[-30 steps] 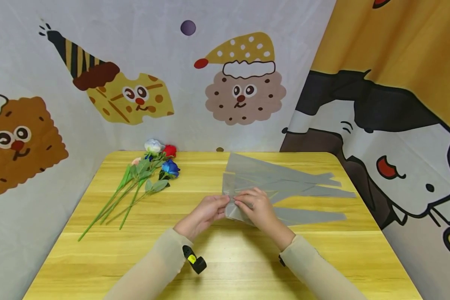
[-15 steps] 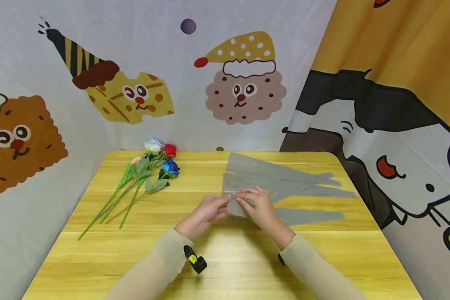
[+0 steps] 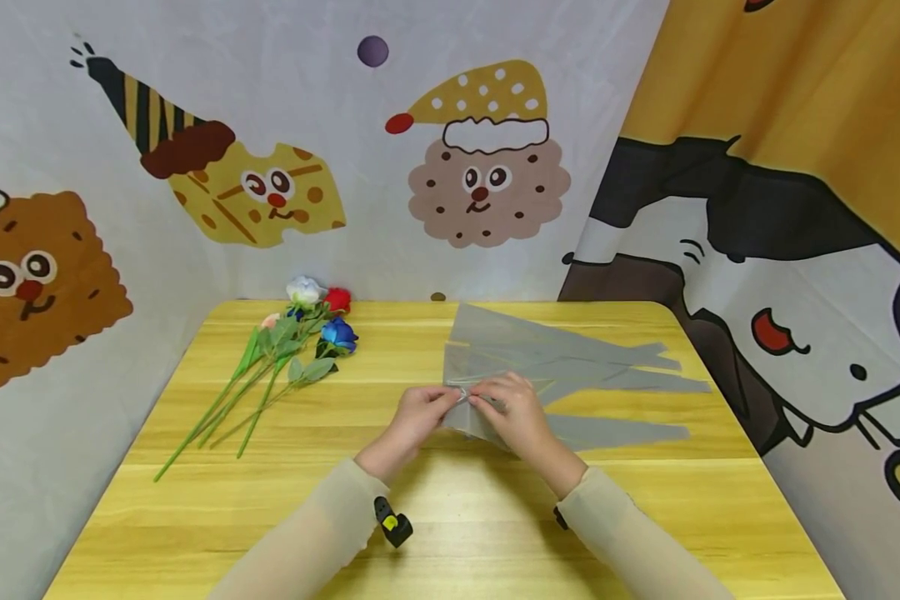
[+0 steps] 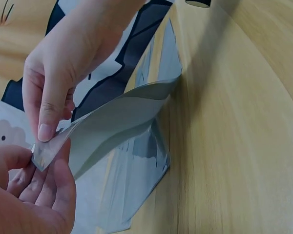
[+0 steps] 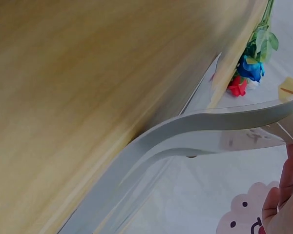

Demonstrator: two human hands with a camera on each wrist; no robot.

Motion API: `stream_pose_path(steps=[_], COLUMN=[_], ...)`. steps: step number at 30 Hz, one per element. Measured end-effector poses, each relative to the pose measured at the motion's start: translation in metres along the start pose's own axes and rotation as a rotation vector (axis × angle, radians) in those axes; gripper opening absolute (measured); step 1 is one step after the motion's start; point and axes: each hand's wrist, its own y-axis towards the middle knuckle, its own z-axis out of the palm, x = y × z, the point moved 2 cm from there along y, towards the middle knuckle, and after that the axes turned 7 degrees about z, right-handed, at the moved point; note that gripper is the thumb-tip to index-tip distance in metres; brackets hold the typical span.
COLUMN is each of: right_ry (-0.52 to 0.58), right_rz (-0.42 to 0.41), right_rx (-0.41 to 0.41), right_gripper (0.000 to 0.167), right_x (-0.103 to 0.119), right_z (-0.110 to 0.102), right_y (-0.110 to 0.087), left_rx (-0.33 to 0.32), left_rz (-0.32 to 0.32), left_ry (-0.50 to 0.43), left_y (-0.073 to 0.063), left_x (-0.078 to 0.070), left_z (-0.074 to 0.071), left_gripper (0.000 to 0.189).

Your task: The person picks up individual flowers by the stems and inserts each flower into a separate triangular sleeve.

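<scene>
Both hands meet at the left end of a grey translucent plastic flower sleeve (image 3: 476, 423), near the middle of the table. My left hand (image 3: 412, 419) pinches its edge between thumb and fingers. In the left wrist view, the fingers of that hand lie beneath the film corner. My right hand (image 3: 519, 421) pinches the same edge from the other side, thumb on top. The sleeve's mouth (image 4: 119, 119) stands partly apart, with the film curving in layers. More grey sleeves (image 3: 517, 333) lie flat under and beyond it, their narrow ends pointing right.
Several artificial flowers with green stems (image 3: 277, 350) lie at the table's back left, among them a blue rose (image 3: 337, 335), a red one (image 3: 337, 300) and a white one (image 3: 305, 290). A patterned cloth (image 3: 300, 83) hangs behind the wooden table (image 3: 450, 533).
The left fingers have shifted their grip at the sleeve's edge, and its near corner has changed shape. The right hand stays almost in place. The flowers and other sleeves have not moved.
</scene>
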Motion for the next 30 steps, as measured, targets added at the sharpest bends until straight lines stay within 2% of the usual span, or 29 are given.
stream_pose_path(steps=[4,8,13,17,26,30], right_ry=[-0.004,0.005,0.014,0.027,0.027,-0.005], right_rz=[-0.006,0.004,0.024,0.018,0.008,0.032], right_rx=[-0.005,-0.008,-0.006,-0.018,0.018,0.060], right_gripper=[0.010,0.008,0.007,0.007,0.020,0.021], right_x=[0.001,0.002,0.003,0.003,-0.001,-0.003], right_z=[0.000,-0.001,0.000,0.000,0.001,0.003], right_y=[0.000,0.000,0.001,0.001,0.000,-0.001], left_rx=[-0.030,-0.026,-0.023,-0.027,-0.070,-0.058], left_rz=[0.038,0.017,-0.020,-0.021,-0.035,-0.061], left_ry=[0.029,0.018,-0.006,-0.001,-0.055,-0.012], left_y=[0.000,-0.002,-0.010,-0.015,-0.001,0.000], left_x=[-0.001,-0.003,-0.019,-0.025,0.003,0.007], left_z=[0.000,0.000,0.000,0.000,-0.001,-0.001], left_gripper=[0.027,0.026,0.025,0.024,0.025,0.028])
